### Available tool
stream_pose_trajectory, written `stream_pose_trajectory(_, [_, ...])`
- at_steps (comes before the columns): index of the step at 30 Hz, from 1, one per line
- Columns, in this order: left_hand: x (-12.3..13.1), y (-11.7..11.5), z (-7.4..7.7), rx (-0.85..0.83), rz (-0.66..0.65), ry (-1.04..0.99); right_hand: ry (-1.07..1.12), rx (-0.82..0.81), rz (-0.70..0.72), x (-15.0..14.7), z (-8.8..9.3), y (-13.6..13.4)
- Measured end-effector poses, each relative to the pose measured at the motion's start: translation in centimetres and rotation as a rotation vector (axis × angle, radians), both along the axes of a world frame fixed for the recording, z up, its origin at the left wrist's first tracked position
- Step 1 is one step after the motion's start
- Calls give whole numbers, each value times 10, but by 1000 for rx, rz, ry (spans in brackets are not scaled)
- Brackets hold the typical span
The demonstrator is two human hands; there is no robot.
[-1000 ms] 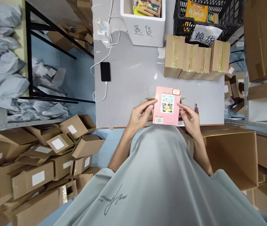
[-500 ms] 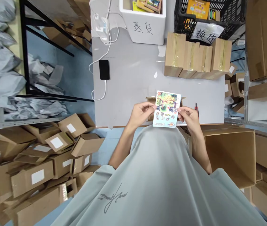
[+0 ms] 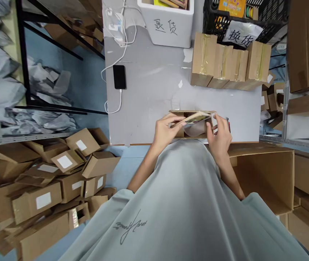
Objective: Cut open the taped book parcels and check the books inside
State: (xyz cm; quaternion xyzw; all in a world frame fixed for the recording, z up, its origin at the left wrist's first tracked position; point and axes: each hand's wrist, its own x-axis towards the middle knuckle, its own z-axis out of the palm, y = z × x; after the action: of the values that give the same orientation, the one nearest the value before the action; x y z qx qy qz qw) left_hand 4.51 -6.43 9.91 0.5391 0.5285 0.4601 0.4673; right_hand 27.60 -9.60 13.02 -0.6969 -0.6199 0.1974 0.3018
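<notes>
Grey tabletop (image 3: 149,79), near edge: above the open carton (image 3: 181,133) my left hand (image 3: 166,129) pinches a tilted book (image 3: 197,117), probably light and flexible, best held by opposite edges; whether my right hand (image 3: 220,135) grips, I can't tell.

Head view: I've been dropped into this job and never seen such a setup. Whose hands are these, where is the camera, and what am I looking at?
No machine here: these are a person's bare hands. The camera sits on that person's head, looking forward and down, so their own shirt fills the bottom.

The left hand holds a tilted book by its left end, over an open cardboard box. The right hand is at the book's other end; whether its fingers grip it, I can't tell.

Also on the table: a phone on a white cable, a white bin, and taped boxes before a black crate.
</notes>
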Motion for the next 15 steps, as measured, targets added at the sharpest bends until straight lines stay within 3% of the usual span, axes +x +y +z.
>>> stream_pose_trajectory(2, [2,-1,0,126,-31,109,-176,109,133,-9,5,-6])
stream_pose_trajectory(5, [4,-1,3,307,-161,266,-311,117,329,-19,10,-9])
stream_pose_trajectory(9, [4,0,8,356,-256,442,-302,17,363,-19,7,-5])
stream_pose_trajectory(12, [2,1,7,267,-78,477,-46,-36,247,-10,4,0])
stream_pose_trajectory(15, [-3,0,2,136,151,340,372,-127,23,2,1,7])
